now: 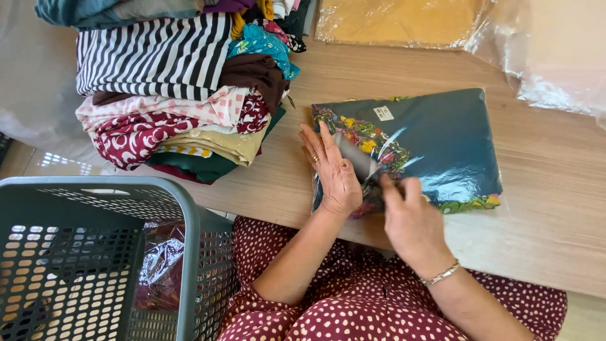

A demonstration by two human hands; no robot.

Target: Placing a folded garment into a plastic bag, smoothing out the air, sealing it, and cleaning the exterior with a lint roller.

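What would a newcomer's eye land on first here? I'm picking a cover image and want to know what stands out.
Most striking is the teal garment packet in glossy clear plastic at the table's centre, with the left hand pressed flat on its floral edge and the right hand pinching the wrap beside it. Next come the stack of folded patterned clothes at upper left and the grey perforated basket at lower left.

Bright daylight; plastic glare; sharp

Head-worn camera, looking steeply down

A single close view from above faces the light wooden table [555,208], the person's lap at the bottom edge, and the grey perforated plastic basket [189,252] lower left.
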